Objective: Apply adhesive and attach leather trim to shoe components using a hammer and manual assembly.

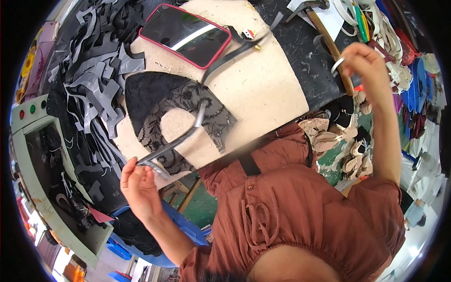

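Cream board [268, 84] on black table [293, 44]; lace piece [149, 91] atop (phone [185, 35] too).

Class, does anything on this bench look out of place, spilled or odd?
The red-cased smartphone looks out of place: it lies on the beige board, near the black lace piece, amid work materials. At the left, grey scraps sprawl in a loose, tangled heap, which looks untidy.
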Motion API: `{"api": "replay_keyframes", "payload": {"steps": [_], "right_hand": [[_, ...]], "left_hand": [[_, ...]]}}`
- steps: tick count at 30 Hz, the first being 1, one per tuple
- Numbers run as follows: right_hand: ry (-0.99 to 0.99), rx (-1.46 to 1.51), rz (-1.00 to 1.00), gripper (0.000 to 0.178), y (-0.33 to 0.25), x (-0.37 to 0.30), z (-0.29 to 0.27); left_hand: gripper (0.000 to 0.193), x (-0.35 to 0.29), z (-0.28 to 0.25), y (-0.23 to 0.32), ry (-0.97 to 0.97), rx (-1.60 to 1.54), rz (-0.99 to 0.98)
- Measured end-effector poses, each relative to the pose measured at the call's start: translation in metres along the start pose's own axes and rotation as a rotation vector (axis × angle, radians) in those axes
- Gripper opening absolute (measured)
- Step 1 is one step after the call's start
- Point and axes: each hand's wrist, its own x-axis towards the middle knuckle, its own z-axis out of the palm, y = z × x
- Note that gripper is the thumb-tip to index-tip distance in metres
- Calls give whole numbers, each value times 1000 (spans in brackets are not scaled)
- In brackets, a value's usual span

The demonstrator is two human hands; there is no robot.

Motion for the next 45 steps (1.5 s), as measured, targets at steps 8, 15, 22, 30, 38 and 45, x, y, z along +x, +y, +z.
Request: {"api": "replay_keyframes", "payload": {"steps": [8,15,22,30,38,45], "right_hand": [[-231,-287,-2,21,19,-6,-70],[-1313,-846,-226,18,-69,-34,61],[-300,-322,-1382,7,-59,22,234],[-737,74,-581,27,-116,7,209],[-819,63,-351,39,-142,-1,171],[-201,-236,-1057,21,-123,-17,150]], "left_hand": [[29,2,-31,12,144,344,25],[30,19,-12,12,102,412,171],[32,11,14,37,25,319,336],[33,24,26,43,-124,-127,404],[10,1,109,17,-407,41,214],[6,-10,141,6,-250,58,295]]}}
